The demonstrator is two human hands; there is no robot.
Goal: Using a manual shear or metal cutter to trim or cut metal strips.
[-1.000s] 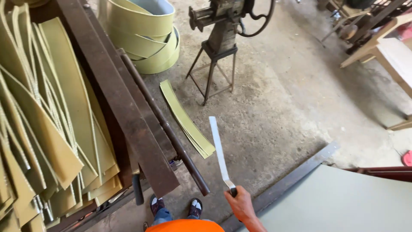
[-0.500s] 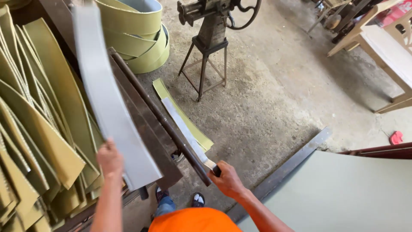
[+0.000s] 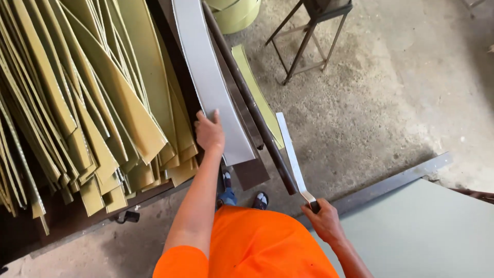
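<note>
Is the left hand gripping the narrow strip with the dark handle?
No. The left hand rests on the wide grey curved sheet, while the right hand holds the narrow strip by its dark handle.

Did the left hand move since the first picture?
Yes. It was out of sight before; now the left hand rests on the wide grey metal strip, right beside the pile of yellow-green strips.

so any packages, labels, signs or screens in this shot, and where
None in view. Only bare work stuff shows:
Grey curved metal strip, on the bench under the left hand.
Narrow pale strip, gripped at its lower end by the right hand.
Pile of olive-yellow strips, left side.
Pale green sheet, bottom right.
</note>
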